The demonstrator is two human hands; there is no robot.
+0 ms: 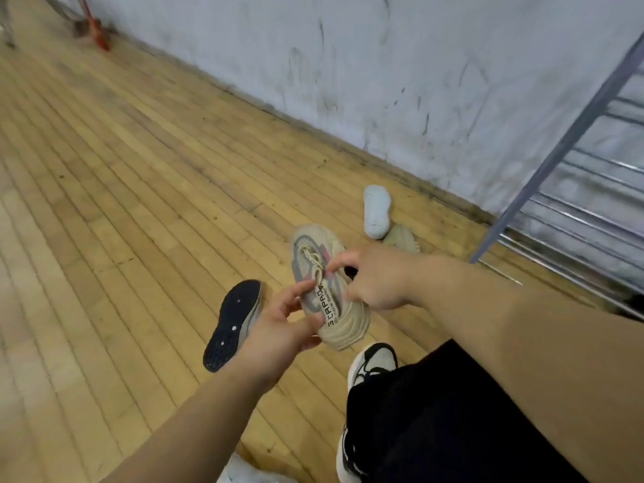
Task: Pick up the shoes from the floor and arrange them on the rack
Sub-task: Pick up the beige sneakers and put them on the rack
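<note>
Bare forearms, black trousers [453, 413], black-and-white trainers [371, 360] on the feet.

Beige sneaker [324, 291]: tan knit, pink-grey panels, cream laces, lettering along the side; held above the floor, toe pointing away from me. Dark-soled shoe [231, 325]: on its side on the floor, navy sole showing, just left of the sneaker. White shoe [376, 210]: sole up, near the wall. Tan shoe [402, 238]: beside it (mostly hidden). Rack [571, 190]: grey metal frame, chrome bars, at right.
</note>
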